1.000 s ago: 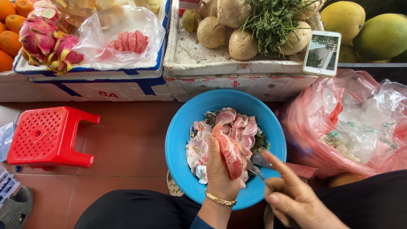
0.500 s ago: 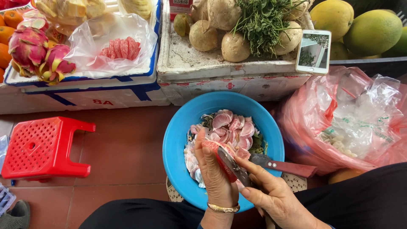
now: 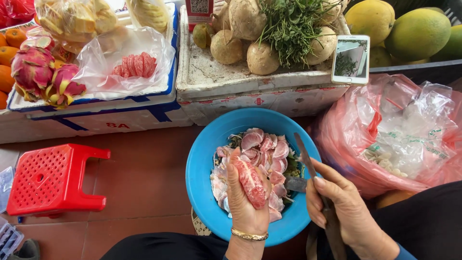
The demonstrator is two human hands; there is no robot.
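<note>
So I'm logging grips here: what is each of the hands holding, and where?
Left hand cradles a peeled pink pomelo segment along its length, in the palm and fingers. Right hand grips a knife by its handle, blade pointing up over the blue bowl.

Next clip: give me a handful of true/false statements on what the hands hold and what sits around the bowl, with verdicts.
1. The left hand holds a peeled pink pomelo segment. True.
2. The right hand holds a spoon. False: it grips a knife, blade pointing away.
3. The bowl is blue. True.
4. The plastic stool is green. False: it is red.
5. A phone lies on the white foam box. True.
</note>
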